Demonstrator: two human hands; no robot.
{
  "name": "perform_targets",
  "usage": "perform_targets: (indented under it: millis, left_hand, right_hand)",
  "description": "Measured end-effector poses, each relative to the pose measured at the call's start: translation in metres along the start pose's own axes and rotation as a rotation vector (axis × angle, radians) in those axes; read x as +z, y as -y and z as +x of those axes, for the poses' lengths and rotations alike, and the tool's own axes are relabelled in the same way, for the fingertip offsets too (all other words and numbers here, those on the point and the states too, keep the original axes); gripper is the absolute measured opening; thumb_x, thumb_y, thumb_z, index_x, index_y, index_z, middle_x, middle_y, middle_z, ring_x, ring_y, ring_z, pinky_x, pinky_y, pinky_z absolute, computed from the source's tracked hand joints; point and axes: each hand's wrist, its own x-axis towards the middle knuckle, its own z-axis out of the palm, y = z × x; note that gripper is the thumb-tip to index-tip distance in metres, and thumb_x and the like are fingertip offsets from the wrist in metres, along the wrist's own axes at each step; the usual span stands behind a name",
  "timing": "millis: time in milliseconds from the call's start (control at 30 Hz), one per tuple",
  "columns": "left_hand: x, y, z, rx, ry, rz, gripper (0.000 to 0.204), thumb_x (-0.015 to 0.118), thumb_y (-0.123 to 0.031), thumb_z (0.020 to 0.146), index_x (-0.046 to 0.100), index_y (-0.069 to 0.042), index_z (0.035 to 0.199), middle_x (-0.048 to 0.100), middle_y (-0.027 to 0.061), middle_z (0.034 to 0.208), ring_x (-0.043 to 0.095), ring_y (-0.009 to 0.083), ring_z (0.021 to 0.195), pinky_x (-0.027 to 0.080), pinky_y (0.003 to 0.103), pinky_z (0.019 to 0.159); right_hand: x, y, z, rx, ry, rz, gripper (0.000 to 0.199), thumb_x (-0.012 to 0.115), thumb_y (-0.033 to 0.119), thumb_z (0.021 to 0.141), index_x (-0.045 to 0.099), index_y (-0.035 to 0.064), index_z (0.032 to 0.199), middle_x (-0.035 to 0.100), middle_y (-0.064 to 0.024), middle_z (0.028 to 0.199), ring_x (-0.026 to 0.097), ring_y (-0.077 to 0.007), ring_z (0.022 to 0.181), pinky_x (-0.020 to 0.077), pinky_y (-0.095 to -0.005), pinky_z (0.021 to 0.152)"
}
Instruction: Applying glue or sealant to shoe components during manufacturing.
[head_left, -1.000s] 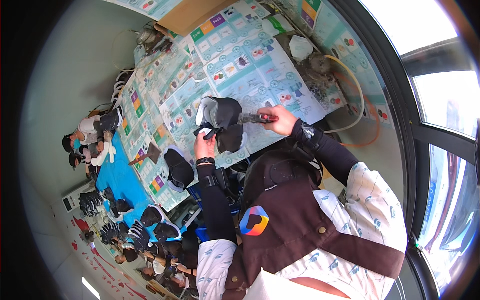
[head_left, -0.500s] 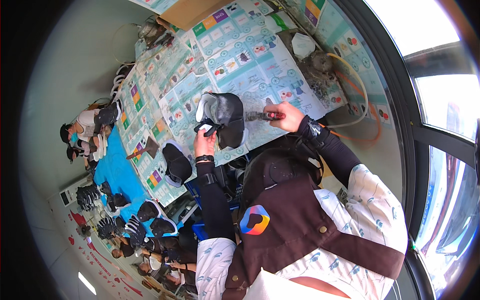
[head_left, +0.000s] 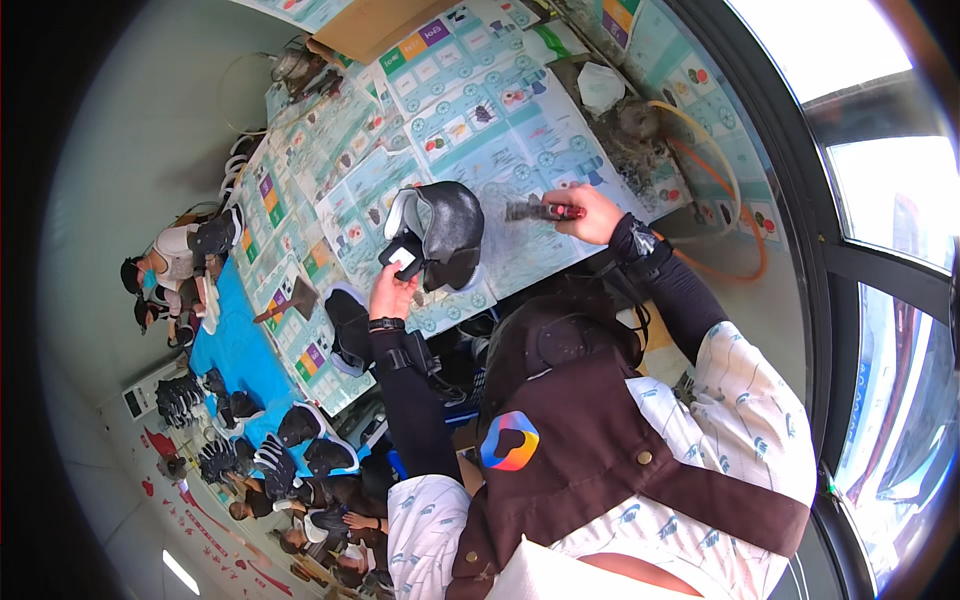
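Observation:
A black shoe (head_left: 455, 225) with a pale lining sits tilted over the paper-covered table in front of me. My left hand (head_left: 393, 291) is closed on the shoe's near-left edge, by a black flap with a white label (head_left: 402, 258). To the right of the shoe, my right hand (head_left: 588, 214) grips a brush (head_left: 540, 211) with a red handle and dark bristles. The bristles point toward the shoe, and a gap separates them from it. Another black shoe (head_left: 349, 328) with a grey-blue lining lies left of my left wrist.
A wooden-handled, hammer-like tool (head_left: 290, 302) lies on the table's left side. Several black shoes (head_left: 300, 425) stand on a blue-covered table (head_left: 222, 335), with people working beyond. Hoses (head_left: 735, 190) hang at the right corner near a white cup-like thing (head_left: 600, 88). A cardboard box (head_left: 385, 25) stands at the back.
My right hand has drawn the brush away from the shoe, to the right and slightly farther off. The shoe has turned in my left hand, which shifted slightly left, and the white label now faces up.

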Motion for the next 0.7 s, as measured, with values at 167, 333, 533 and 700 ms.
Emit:
perform_targets:
  millis: [167,333,533,700]
  left_hand:
    - [-0.018,-0.02,-0.002,-0.019,0.07,0.127,0.024,0.068,-0.016,0.093,0.061,-0.006,0.114,0.067,0.0074,0.107,0.064,0.0194,0.094,0.053,0.034,0.081]
    - [-0.005,-0.037,-0.005,0.015,0.115,0.289,0.029,0.065,-0.016,0.097,0.06,-0.009,0.125,0.068,0.0048,0.117,0.066,0.0191,0.105,0.053,0.036,0.086]
    - [-0.01,-0.044,0.004,0.033,0.19,0.336,0.032,0.063,-0.014,0.1,0.059,-0.006,0.131,0.068,0.0053,0.122,0.066,0.0181,0.108,0.054,0.034,0.09]
    - [-0.014,-0.048,0.01,0.044,0.176,0.364,0.034,0.063,-0.013,0.1,0.059,-0.005,0.133,0.067,0.0055,0.125,0.065,0.0186,0.112,0.054,0.035,0.094]
  right_hand:
    - [0.003,0.003,0.002,-0.037,-0.052,-0.002,0.023,0.06,0.008,0.071,0.062,0.0074,0.094,0.06,-0.0194,0.071,0.062,-0.0426,0.074,0.0462,-0.0489,0.065]
    - [-0.008,0.015,0.007,-0.103,0.06,-0.024,0.021,0.059,0.007,0.073,0.061,0.0071,0.094,0.059,-0.0185,0.069,0.061,-0.042,0.071,0.0459,-0.0477,0.063]
    - [-0.012,0.03,0.011,-0.136,0.097,0.058,0.018,0.059,0.008,0.073,0.06,0.0075,0.092,0.06,-0.0182,0.07,0.063,-0.041,0.07,0.0462,-0.0481,0.063]
    - [-0.01,0.031,0.014,-0.132,0.089,0.035,0.021,0.06,0.008,0.074,0.062,0.0071,0.095,0.06,-0.0193,0.07,0.062,-0.0425,0.07,0.046,-0.0489,0.062]
